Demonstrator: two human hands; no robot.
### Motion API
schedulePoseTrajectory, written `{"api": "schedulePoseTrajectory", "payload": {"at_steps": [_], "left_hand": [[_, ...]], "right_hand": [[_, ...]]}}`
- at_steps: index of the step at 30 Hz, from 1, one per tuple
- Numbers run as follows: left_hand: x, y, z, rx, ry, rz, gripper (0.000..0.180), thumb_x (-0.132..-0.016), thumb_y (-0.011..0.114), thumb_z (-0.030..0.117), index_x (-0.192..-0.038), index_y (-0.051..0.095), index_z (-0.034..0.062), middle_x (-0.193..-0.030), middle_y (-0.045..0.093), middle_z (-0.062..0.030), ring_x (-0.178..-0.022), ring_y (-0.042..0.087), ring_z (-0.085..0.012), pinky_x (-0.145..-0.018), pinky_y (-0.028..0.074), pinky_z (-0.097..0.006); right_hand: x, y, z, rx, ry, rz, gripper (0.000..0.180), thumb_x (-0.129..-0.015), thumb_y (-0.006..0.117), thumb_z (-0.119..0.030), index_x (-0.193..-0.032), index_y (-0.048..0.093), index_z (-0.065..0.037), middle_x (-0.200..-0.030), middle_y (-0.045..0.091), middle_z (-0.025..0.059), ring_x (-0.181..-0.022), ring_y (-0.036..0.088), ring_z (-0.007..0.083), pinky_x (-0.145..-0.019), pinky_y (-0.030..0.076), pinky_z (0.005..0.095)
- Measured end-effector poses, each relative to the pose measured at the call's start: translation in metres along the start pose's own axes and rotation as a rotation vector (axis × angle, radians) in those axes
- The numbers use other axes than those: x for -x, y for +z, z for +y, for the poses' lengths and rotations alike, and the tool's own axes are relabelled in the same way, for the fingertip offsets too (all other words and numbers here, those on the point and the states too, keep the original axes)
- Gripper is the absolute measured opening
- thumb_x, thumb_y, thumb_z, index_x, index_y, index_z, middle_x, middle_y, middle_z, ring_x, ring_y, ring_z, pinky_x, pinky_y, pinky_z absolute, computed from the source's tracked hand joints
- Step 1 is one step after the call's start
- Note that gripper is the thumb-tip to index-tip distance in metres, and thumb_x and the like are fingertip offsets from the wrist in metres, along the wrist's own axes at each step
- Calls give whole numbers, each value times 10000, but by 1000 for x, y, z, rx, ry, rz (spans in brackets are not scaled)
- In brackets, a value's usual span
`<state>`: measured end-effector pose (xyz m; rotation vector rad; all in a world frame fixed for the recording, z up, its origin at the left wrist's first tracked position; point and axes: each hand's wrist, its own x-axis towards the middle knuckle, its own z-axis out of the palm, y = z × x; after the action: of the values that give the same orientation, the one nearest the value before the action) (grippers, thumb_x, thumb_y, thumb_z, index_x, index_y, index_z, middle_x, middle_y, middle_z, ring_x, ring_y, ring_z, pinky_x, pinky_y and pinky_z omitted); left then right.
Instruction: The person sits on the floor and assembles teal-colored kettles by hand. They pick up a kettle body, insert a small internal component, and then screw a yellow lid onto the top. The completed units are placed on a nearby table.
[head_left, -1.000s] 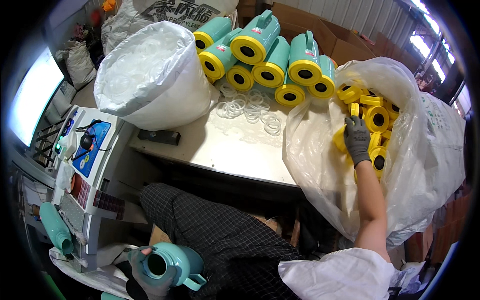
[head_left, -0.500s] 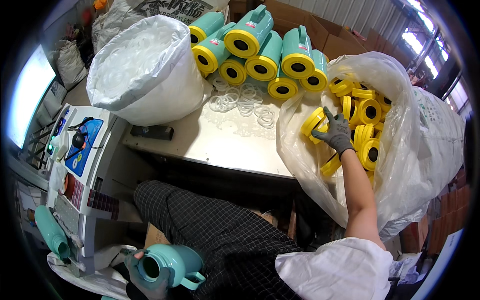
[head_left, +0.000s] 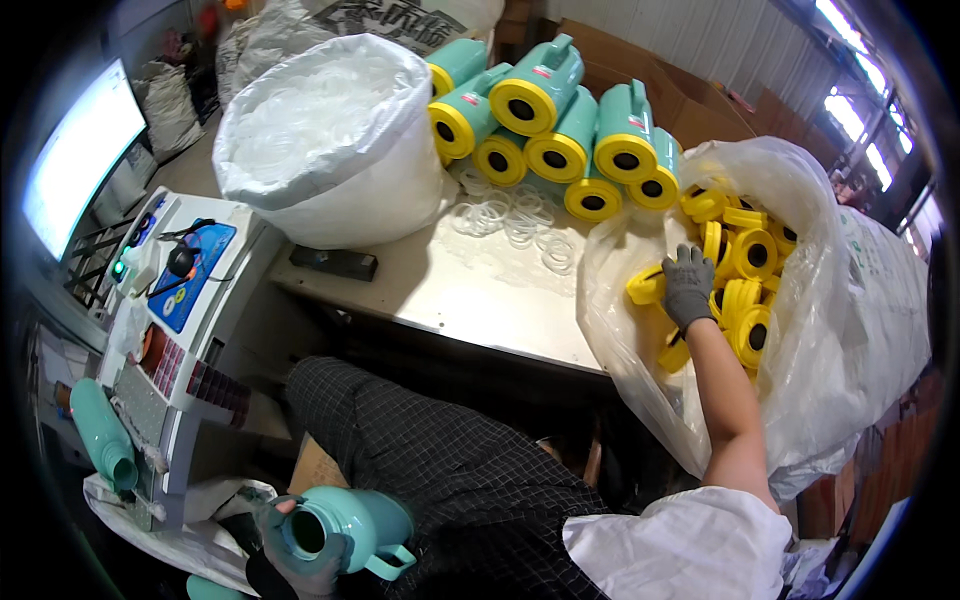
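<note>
My left hand [head_left: 292,548], in a grey glove with a bare fingertip showing, grips a teal thermos jug [head_left: 372,522] near its open, capless neck. The jug lies tilted beside my checked trousers, its handle turned down and right. Over a heap of yellow ring-shaped caps [head_left: 745,255] with dark centres rests my gloved right hand [head_left: 689,286], back upward and fingers extended and slightly apart. One yellow cap [head_left: 646,286] touches or nearly touches its left side. The thumb is hidden. These caps lie in a clear plastic bag [head_left: 625,335] at the table's right end.
Finished teal jugs with yellow bases [head_left: 560,140] are stacked at the back of the table [head_left: 480,310]. White rings [head_left: 520,215] lie before them. A white sack [head_left: 380,190] of rings stands left. A machine [head_left: 205,330] and another teal jug [head_left: 100,425] are at far left.
The whole view has shifted a little. My right hand's spread thumb and forefinger have left the outer yellow cap's rim, and the hand now lies over the heap. The left hand keeps its hold.
</note>
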<state>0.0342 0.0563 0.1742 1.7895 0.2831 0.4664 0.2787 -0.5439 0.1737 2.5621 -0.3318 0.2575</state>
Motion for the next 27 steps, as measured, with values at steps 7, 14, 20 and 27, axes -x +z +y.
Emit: {"api": "schedulePoseTrajectory", "payload": {"at_steps": [7,14,20,27], "left_hand": [[-9,-18,5,-325,147,-151,689,-701,927,332,-1288,662,88,-1202,668,-97,-1107,639,-296,-997,496,-422],[3,-40,28,-778,300,-239,603,-831,787,408,-1304,615,75,-1272,602,-155,-1146,590,-374,-1002,495,-481],[32,-62,28,-1007,203,-66,514,-886,748,394,-1262,624,66,-1224,611,-172,-1112,613,-371,-967,507,-476],[50,-114,11,-880,-6,373,382,-966,667,350,-1219,628,67,-1152,644,-173,-1048,643,-378,-919,525,-449]], "right_hand": [[-16,112,11,-487,-57,595,571,-782,806,-455,-1087,581,-29,-1037,613,165,-1011,594,362,-949,468,443],[9,22,-122,-2047,-305,160,609,-1029,578,-261,-1560,409,-14,-1417,570,172,-1289,589,295,-1147,438,390],[116,-11,-254,-2264,-408,-1264,536,-1022,615,-302,-1462,515,-13,-1355,634,155,-1249,618,286,-1102,482,416],[163,-27,-244,-2171,-378,-1535,500,-1048,636,-327,-1411,588,14,-1339,671,146,-1224,641,259,-1065,520,392]]}}
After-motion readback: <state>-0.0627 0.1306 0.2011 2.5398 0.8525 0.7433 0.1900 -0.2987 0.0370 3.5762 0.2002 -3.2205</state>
